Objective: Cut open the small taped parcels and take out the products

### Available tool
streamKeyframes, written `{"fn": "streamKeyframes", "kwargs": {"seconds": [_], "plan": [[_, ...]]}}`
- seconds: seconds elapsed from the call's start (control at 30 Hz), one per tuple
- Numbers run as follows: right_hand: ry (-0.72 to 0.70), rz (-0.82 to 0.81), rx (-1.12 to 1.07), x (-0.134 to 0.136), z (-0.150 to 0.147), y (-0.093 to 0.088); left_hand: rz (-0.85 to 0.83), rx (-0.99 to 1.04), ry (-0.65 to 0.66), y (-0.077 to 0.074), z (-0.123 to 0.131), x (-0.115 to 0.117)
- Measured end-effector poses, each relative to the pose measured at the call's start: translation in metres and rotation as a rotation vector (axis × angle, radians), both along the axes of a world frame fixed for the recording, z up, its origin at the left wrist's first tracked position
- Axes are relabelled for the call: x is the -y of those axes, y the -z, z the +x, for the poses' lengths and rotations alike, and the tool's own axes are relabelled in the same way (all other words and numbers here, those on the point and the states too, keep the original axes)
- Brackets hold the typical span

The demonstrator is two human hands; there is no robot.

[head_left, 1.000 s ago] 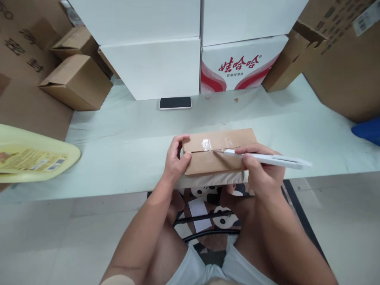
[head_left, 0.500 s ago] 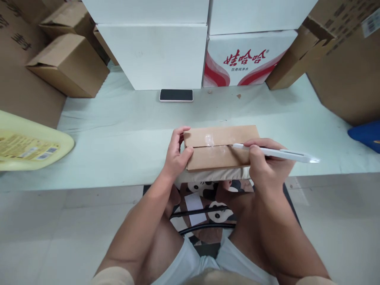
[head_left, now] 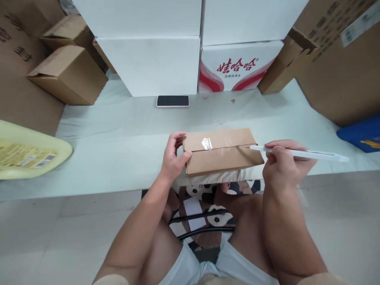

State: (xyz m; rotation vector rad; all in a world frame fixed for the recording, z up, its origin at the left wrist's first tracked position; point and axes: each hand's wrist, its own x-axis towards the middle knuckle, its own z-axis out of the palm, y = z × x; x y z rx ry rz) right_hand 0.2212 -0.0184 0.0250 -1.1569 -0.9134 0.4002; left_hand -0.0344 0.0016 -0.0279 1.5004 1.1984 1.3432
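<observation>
Okay, brown box [head_left: 219, 160] sits at the near edge of the table [head_left: 127, 138], long side running left to right; can't tell if it's fully flat. Change over the last second: the slim white tool [head_left: 314, 154], cutter by the look of it, has gone from about mid-box to the right end of the seam [head_left: 222, 148]. Right hand [head_left: 286, 162] went with it, now off to the right of the box, so the near right corner shows. My read: most of the seam's right half has been covered. Shiny tape [head_left: 206, 143] lies across the seam left of middle; can't tell if it's cut through. Tool's thin dark tip is at the seam, contact depth unclear. Right hand: fingers closed on the tool, pen-style, not touching the box as far as I can see. Left hand [head_left: 175, 158]: clamped on the box's left end, thumb on top by the seam, fingers round the back; same grip as a second ago, so the box looks well braced. Further out: phone [head_left: 172, 101] against the plain white carton [head_left: 157, 65], red-printed carton [head_left: 237, 69] beside that, yellow bottle [head_left: 32, 150] far left, blue item [head_left: 363, 132] far right.
</observation>
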Motion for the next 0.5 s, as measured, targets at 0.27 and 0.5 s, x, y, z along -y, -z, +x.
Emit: {"fn": "streamKeyframes", "kwargs": {"seconds": [0.27, 0.5], "plan": [[-0.040, -0.367, -0.283, -0.034, 0.037, 0.038, -0.111, 0.128, -0.145, -0.011, 0.006, -0.009], [-0.262, -0.363, -0.375, -0.026, 0.012, 0.043, -0.227, 0.048, -0.348, -0.030, 0.013, -0.007]]}}
